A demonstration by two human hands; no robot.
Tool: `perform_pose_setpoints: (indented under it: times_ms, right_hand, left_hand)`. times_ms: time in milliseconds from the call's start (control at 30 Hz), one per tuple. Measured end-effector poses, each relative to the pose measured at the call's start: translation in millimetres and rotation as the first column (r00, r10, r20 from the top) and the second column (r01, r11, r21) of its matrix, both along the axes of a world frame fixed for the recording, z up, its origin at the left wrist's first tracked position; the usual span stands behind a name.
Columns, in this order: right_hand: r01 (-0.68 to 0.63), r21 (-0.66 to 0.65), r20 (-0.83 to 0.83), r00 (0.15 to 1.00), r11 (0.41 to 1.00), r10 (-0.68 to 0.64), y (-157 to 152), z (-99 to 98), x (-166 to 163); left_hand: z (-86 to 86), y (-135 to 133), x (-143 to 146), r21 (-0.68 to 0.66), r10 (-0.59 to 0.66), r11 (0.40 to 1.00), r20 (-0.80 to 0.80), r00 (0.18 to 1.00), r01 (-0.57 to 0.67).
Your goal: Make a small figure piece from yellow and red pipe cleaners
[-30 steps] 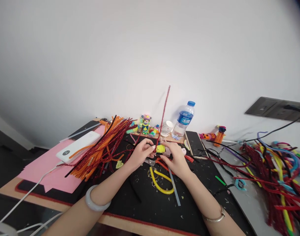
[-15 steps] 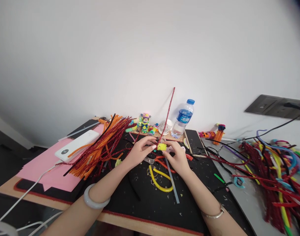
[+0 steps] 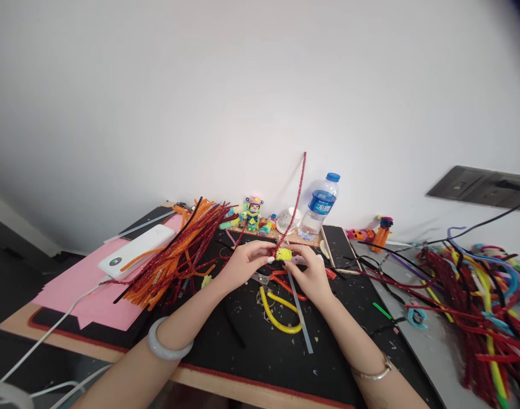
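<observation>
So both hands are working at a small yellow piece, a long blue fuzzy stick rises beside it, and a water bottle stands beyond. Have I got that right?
Almost: the fuzzy stick is red, not blue, as the head view shows. The rest is right: both hands are at the yellow piece, and the water bottle stands beyond.
</observation>
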State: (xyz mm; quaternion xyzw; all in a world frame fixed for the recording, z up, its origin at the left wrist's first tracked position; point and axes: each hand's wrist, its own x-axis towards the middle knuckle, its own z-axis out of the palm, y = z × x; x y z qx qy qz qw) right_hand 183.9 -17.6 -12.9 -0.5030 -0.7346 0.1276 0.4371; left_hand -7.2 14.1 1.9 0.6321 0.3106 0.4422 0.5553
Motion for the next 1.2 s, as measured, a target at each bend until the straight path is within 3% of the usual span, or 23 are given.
perform_pose_setpoints:
  times_ms: [233, 400, 567, 700, 867, 1033, 1200]
  right_hand:
    - [-0.049, 0.029, -0.047, 0.998, 0.998, 0.051, -1, 7.4, 0]
    - [-0.022, -0.001, -0.263, 0.965, 1.000, 0.021, -1, 8.3, -2]
    - [0.007, -0.046, -0.414, 0.910, 0.999, -0.026, -3, 10.2, -8]
    - [0.062, 0.027, -0.351, 0.935, 0.998, -0.049, -6, 11.0, -10]
    - [0.076, 0.134, -0.203, 0.978, 0.988, -0.048, -7, 12.2, -10]
    - [-0.033, 0.270, -0.020, 0.999, 0.962, 0.040, -7, 15.1, -11]
    - [-0.126, 0.314, 0.156, 0.985, 0.941, 0.080, -7, 10.9, -13]
  left_hand:
    - [-0.9, -1, -1, 0.136, 0.039, 0.990, -0.058, 0.998, -0.031]
    - [3.2, -5, -1, 0.359, 0.004, 0.931, -0.190, 0.982, 0.065]
    - [1.4, -6, 0, 0.403, 0.013, 0.910, -0.258, 0.966, 0.095]
    - [-7.1, -2, 1, 0.297, 0.026, 0.953, -0.269, 0.963, 0.057]
    - [-13.9, 4, 4, 0.069, 0.053, 0.997, -0.138, 0.989, -0.044]
    - [-11.8, 6, 3, -0.102, 0.107, 0.989, -0.051, 0.993, -0.112]
    - [-13.6, 7, 2, -0.207, 0.177, 0.962, -0.021, 0.984, -0.177]
